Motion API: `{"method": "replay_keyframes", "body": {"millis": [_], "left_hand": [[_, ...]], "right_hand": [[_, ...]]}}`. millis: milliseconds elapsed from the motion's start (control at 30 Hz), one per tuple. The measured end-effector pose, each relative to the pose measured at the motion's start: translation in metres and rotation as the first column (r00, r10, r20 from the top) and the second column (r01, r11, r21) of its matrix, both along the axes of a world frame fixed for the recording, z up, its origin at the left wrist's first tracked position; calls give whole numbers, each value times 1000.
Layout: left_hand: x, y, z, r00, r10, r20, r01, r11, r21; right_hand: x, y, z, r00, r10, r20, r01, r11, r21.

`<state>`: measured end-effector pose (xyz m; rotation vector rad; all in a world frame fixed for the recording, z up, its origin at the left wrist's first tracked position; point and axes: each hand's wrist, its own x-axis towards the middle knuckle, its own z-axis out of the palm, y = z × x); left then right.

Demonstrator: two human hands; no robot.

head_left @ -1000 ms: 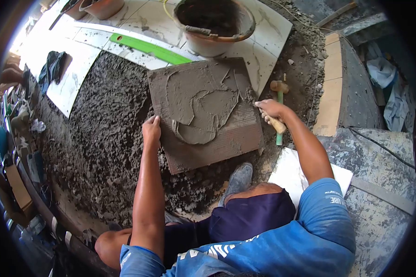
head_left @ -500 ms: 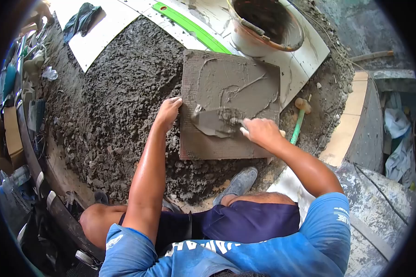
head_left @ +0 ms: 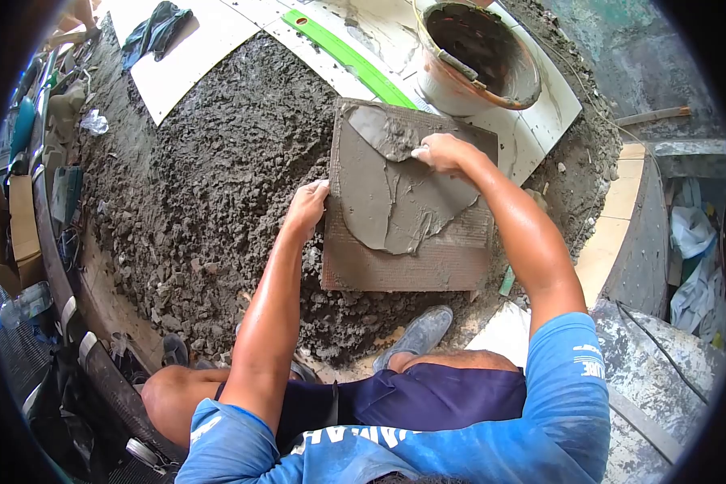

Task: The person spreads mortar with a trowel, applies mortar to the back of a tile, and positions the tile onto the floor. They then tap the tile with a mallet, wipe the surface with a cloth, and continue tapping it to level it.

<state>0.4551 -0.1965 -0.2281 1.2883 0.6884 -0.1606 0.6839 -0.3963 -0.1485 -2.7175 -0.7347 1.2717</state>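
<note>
A square tile [head_left: 403, 277] lies with its ridged back facing up, smeared with wet grey mortar [head_left: 371, 198] over its middle and upper part. My left hand [head_left: 305, 210] is closed on the tile's left edge. Held in my right hand [head_left: 448, 153] is a trowel [head_left: 367, 123], its blade flat against the mortar near the tile's upper left corner. A lump of mortar sits on the blade. The trowel's handle is mostly hidden inside my fingers.
Rough, damp mortar [head_left: 210, 161] spreads left of the tile. Beyond it are white tiles [head_left: 210, 40], a green level [head_left: 351, 60], a dark cloth [head_left: 157, 32] and a bucket [head_left: 452, 93]. A mallet's green handle [head_left: 507, 281] shows partly behind my right arm.
My right hand has swept the trowel up across the tile, from its lower middle to its upper left. The mortar is spread differently. My left hand stays at the left edge.
</note>
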Motion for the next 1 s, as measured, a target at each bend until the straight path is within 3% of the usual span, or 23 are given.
{"method": "replay_keyframes", "body": {"millis": [33,133,167,267,333,467,567,600,667,733,800,867,1000], "left_hand": [[0,0,-1,1000,4,12,-4,1000,-6],[1,0,5,1000,2,-17,-2,1000,-12],[2,0,11,998,-8,-60,7,1000,-14],[7,-8,22,993,115,-32,-116,993,-26],[9,-1,10,1000,21,-13,-22,996,-90],[8,3,4,985,109,-134,-137,965,-222],[9,7,-7,990,64,-130,-87,979,-183],[9,8,-14,991,52,-124,-75,979,-187],[10,5,0,987,52,-151,-75,986,-147],[12,11,-14,994,12,-109,-20,997,-71],[13,13,-29,999,-32,-44,35,997,68],[15,8,-18,995,-20,-100,28,997,73],[19,7,-8,986,-29,-162,43,995,88]], "right_hand": [[1,-3,1,1000,0,2,0,1000,1],[0,-21,10,930,130,-345,-91,988,127],[-1,-27,19,923,30,-383,16,993,116],[25,-35,11,968,40,-249,16,975,220],[37,-28,18,949,-127,-288,177,972,155],[40,-30,0,923,-19,-384,77,988,137],[6,-41,-1,885,127,-447,-106,992,73],[-1,-49,-18,834,433,-342,-383,900,208],[-44,-52,10,857,294,-424,-297,953,59],[-78,-63,16,857,231,-461,-254,967,12],[-103,-73,14,831,318,-456,-343,939,31],[-131,-103,-21,872,315,-374,-313,947,68],[-167,-107,15,901,290,-324,-304,953,9]]}}
